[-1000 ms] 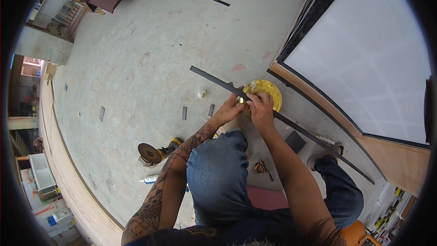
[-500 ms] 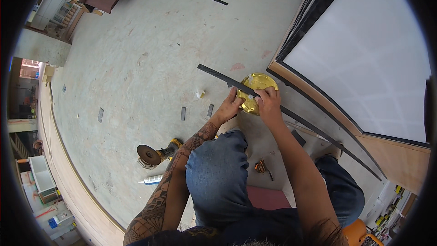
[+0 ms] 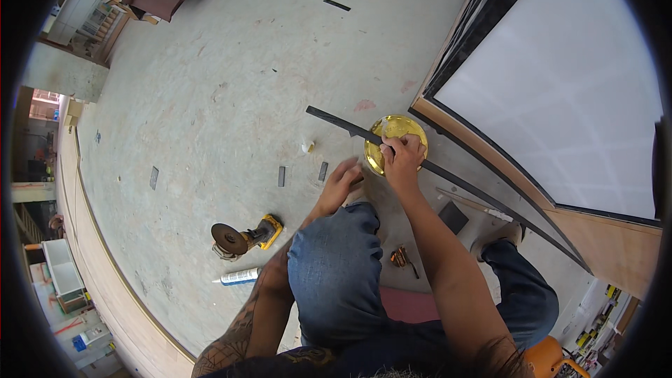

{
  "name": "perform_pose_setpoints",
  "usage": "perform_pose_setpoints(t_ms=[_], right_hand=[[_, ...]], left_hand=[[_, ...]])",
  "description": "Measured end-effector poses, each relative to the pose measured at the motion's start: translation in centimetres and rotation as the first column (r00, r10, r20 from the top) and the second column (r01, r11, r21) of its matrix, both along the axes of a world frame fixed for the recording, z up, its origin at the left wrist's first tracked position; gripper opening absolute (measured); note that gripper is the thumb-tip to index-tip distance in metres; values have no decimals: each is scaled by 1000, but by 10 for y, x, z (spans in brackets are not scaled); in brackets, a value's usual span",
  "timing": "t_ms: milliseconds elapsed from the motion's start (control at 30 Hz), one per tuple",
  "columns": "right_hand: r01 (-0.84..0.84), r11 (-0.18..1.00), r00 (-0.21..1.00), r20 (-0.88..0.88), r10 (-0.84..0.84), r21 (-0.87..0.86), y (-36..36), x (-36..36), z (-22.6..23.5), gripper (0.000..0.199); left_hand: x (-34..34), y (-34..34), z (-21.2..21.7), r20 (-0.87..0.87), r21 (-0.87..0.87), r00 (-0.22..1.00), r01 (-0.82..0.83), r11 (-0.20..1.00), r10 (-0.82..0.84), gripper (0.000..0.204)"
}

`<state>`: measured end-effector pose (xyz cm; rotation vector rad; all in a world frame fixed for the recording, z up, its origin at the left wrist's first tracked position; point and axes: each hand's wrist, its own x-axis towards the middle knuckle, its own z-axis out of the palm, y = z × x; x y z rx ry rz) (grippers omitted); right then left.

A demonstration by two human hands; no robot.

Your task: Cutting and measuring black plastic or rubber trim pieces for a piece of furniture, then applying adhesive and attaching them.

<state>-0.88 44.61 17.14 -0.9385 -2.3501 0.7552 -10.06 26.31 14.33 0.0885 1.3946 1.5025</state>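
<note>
A long black strip (image 3: 483,194) runs slantwise from the middle of the floor to the lower right. It crosses a round, shiny gold can or lid (image 3: 393,126); I cannot tell which. My right hand (image 3: 402,157) is closed around the strip above the gold disc. My left hand (image 3: 339,187) is apart from the strip, just above my left knee, its fingers smeared by motion. Whether it holds anything does not show. Two short dark pieces (image 3: 281,176) (image 3: 323,171) lie on the floor beyond my left arm.
An angle grinder (image 3: 241,236) and a sealant tube (image 3: 239,276) lie at my left. A tape measure (image 3: 400,257) sits between my legs. A dark flat piece (image 3: 453,217) lies near my right foot. On the right stands a large white panel (image 3: 560,77) with wooden edging.
My left hand has let go of the strip and drawn back toward my knee. The strip has shifted slightly, and my right hand has moved a little left, still gripping it.
</note>
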Motion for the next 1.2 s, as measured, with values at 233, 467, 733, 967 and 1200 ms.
perform_pose_setpoints(t_ms=[233,467,733,967,1200], right_hand=[[-1,1000,1000,13,0,12,1,-2,-6,18],[1,1000,993,115,-1,-1,2,-2,-1,25],[3,999,993,119,4,-53,2,-1,-1,26],[-4,1000,993,115,6,-20,3,-2,-4,27],[-4,1000,994,107,7,-22,1,-2,-1,25]], left_hand=[[81,-253,-66,-430,-521,902,-291,802,48,29],[61,-311,-76,-774,-305,409,-910,282,484,60],[19,-277,-30,-627,-120,472,-845,521,620,41],[12,-212,46,-523,-133,711,-612,780,470,40],[-22,-100,99,-525,-72,759,-490,869,385,53]])
